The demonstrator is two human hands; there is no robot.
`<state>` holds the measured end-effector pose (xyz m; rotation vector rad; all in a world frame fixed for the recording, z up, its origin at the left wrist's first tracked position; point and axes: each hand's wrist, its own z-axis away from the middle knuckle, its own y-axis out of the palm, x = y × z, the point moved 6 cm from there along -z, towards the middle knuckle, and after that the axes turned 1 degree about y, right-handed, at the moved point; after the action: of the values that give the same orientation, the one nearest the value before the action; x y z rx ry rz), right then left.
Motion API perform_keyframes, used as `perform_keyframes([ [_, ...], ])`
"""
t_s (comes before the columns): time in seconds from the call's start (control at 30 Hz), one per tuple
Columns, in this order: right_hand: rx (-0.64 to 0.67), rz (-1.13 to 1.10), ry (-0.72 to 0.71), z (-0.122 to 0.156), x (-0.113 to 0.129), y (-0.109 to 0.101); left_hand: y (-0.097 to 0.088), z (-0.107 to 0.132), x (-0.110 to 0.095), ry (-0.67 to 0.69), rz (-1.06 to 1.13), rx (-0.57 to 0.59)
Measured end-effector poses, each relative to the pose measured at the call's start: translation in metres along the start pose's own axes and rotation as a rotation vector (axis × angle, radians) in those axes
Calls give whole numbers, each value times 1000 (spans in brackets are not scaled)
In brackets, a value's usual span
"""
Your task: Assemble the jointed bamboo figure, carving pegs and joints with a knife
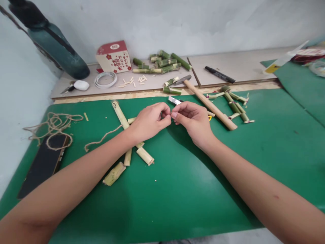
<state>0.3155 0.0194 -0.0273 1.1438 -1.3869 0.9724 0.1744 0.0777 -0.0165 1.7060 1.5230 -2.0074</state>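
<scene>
Both hands meet above the green mat (177,176) near its far middle. My left hand (149,121) is closed in a pinch, fingertips touching those of my right hand (191,120), which is also pinched. Whatever they hold between them is too small to make out. A utility knife (175,100) with a silver blade lies just beyond my right hand. Under my left wrist lie pale bamboo pieces (142,154) and a long split strip (120,115). A piece of twine (101,139) curls to the left of them.
A wooden-handled hammer (210,105) lies right of the hands, beside a joined green bamboo figure (236,105). Further back are green bamboo sections (162,63), a black marker (219,74), a tape roll (105,79), a red-and-white box (114,57), small pegs (132,81). Coiled twine (54,123) and a black board (42,164) sit left.
</scene>
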Motion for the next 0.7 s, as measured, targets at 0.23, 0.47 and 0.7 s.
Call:
perform_keyframes([
  [0.23,79,-12,33,-1,-2,4,0,2,-3,-15,-44,17],
  [0.47,43,-48,-8,-3,-3,-1,0,1,-5,1,-61,31],
  [0.7,18,-59,13,-3,-6,-3,-2,2,-4,-14,-5,26],
])
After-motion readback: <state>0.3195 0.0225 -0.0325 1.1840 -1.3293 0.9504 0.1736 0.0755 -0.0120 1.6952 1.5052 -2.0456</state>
